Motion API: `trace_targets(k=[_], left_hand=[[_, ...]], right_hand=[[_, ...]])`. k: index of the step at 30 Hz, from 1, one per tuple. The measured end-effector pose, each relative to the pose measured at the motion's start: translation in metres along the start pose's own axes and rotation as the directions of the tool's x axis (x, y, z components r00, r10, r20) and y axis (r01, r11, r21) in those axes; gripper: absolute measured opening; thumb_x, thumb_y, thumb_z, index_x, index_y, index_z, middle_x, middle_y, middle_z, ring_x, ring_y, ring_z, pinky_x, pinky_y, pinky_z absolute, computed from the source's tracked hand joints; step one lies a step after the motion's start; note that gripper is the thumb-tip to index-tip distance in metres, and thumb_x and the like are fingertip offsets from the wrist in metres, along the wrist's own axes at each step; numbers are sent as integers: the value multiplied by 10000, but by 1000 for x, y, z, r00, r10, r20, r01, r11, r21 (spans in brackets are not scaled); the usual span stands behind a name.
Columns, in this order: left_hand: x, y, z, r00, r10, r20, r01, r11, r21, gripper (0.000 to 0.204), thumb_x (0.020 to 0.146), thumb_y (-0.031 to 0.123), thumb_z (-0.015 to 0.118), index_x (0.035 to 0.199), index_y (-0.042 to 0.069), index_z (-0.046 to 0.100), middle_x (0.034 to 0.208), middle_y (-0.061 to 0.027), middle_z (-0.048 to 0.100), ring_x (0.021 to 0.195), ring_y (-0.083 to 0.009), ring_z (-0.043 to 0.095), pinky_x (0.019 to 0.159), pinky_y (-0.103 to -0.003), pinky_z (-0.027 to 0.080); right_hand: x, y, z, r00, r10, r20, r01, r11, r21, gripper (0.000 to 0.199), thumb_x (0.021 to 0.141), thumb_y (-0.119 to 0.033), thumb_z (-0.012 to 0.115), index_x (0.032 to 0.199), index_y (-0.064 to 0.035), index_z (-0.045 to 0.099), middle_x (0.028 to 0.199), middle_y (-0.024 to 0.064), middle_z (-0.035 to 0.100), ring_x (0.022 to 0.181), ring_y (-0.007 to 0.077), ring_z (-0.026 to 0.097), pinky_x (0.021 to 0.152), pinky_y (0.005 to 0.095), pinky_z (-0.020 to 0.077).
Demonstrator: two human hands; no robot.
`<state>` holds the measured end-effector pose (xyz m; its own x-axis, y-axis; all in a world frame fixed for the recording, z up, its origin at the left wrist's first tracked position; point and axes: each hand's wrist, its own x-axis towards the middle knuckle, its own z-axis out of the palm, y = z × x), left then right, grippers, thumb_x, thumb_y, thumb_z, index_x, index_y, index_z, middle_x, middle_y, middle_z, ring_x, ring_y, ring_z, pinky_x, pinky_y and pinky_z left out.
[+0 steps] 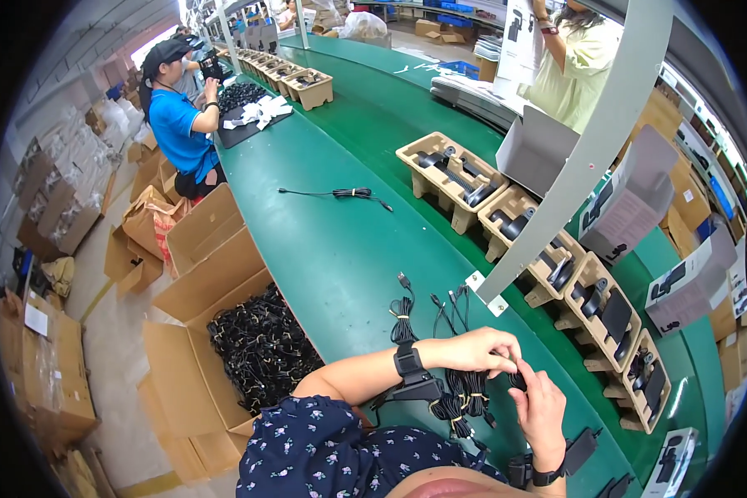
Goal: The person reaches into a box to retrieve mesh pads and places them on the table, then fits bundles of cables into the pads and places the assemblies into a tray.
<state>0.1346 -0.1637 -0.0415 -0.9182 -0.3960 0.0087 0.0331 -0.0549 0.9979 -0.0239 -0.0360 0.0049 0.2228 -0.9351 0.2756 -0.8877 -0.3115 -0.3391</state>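
Observation:
Over the green workbench, my left hand [483,350] and my right hand [543,408] meet fingertip to fingertip. Both are closed in a pinch on a black cable [517,381], mostly hidden by the fingers. Coiled black cables [450,410] tied with pale twist ties lie just below my hands. Beyond my left wrist are a tied cable with a USB plug [402,319] and several loose cable ends [451,309]. Farther up the bench, another tied cable [350,193] is stretched out by itself. Each wrist wears a black strap with a dark device.
An open carton [195,365] full of black cables [261,349] stands left of the bench. Moulded trays [451,199] with black parts line the conveyor on the right, past a white metal post [585,166]. A co-worker in blue [174,116] stands far left; another in pale yellow [574,79] stands opposite.

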Motion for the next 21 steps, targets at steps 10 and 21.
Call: trace_targets(k=[10,21], left_hand=[[-18,-38,-1,984,56,-170,-91,974,-206,107,876,137,540,902,39,507,683,-32,580,521,-54,514,445,-186,382],[0,-84,-38,747,182,-639,-185,981,63,192,909,123,466,1090,68,433,747,-10,565,547,-34,429,473,-160,341]], right_hand=[[15,-11,17,996,83,25,-84,995,59,328,748,-111,632,1053,-59,521,781,119,553,646,305,552,551,353,434],[63,62,-15,855,312,-414,-318,946,56,292,824,-222,606,1075,-77,568,889,109,611,667,196,559,611,296,441]])
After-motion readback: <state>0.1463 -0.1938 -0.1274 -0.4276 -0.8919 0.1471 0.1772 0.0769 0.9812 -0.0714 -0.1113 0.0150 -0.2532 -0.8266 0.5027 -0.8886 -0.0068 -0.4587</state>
